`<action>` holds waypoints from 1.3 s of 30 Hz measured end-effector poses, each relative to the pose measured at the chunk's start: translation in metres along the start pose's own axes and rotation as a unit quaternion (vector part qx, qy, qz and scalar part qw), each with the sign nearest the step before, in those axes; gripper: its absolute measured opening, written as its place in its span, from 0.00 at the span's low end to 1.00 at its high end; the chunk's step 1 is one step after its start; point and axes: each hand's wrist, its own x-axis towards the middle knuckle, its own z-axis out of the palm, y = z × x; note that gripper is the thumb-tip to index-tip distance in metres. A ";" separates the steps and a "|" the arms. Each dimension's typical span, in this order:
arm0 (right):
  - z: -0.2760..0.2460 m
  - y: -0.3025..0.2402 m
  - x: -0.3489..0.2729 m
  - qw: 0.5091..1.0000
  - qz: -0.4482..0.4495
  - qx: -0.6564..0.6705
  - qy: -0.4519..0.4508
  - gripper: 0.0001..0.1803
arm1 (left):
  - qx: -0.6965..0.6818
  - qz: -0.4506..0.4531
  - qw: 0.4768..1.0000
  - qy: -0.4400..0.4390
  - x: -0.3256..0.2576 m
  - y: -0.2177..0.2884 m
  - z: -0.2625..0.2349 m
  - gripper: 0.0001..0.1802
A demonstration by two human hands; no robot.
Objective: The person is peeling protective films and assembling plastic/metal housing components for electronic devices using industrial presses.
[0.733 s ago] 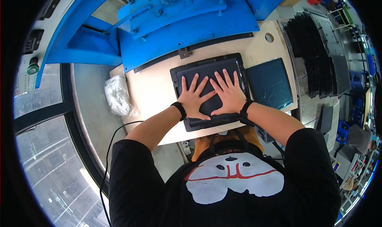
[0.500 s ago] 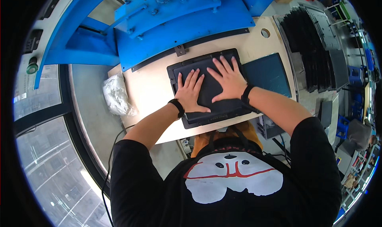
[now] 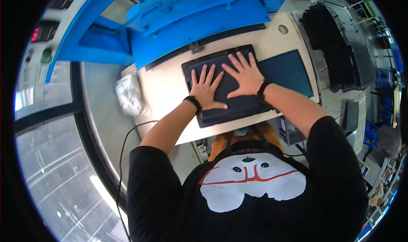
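Neither hand closes a grip on anything: both lie flat, palms down and fingers spread, on a dark rectangular panel [image 3: 225, 87] that rests on the pale tabletop [image 3: 165, 93]. The left hand [image 3: 205, 90] presses on the panel's left half, fingers pointing away from the person and thumb stretched out toward the right; a black band [image 3: 194, 102] circles its wrist. The right hand [image 3: 245, 75] covers the panel's upper right part, just beside the left hand, its fingers fanned toward the far edge, and a black band [image 3: 263, 88] sits at that wrist too. The panel lies slightly askew, its far edge near the base of a big blue machine frame [image 3: 191, 17]. Just to the right of the panel, a dark teal mat [image 3: 289, 72] lies on the tabletop. A crumpled clear plastic bag [image 3: 129, 95] sits at the tabletop's left end. Stacks of black trays [image 3: 335, 42] stand farther to the right.
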 end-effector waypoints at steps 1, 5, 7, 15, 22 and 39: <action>-0.003 -0.004 -0.002 1.000 0.005 -0.012 0.003 0.59 | -0.009 -0.001 1.000 0.025 -0.005 0.000 0.000 0.65; -0.033 -0.037 -0.028 0.991 -0.069 0.100 -0.055 0.53 | -0.217 -0.168 0.927 0.257 -0.073 0.002 -0.025 0.26; -0.035 -0.052 -0.040 0.992 -0.076 0.078 -0.060 0.50 | -0.304 -0.258 0.867 0.299 -0.137 0.014 0.000 0.11; -0.017 -0.064 -0.046 0.983 -0.166 0.001 -0.077 0.22 | -0.508 -0.522 0.678 0.099 -0.388 0.156 0.222 0.10; -0.044 -0.084 -0.054 0.967 -0.243 -0.068 0.042 0.13 | -0.424 -0.678 0.600 0.024 -0.447 0.193 0.288 0.12; -0.031 -0.253 0.017 0.573 0.427 0.684 0.146 0.04 | -0.719 -0.572 0.389 0.069 -0.436 0.130 0.313 0.11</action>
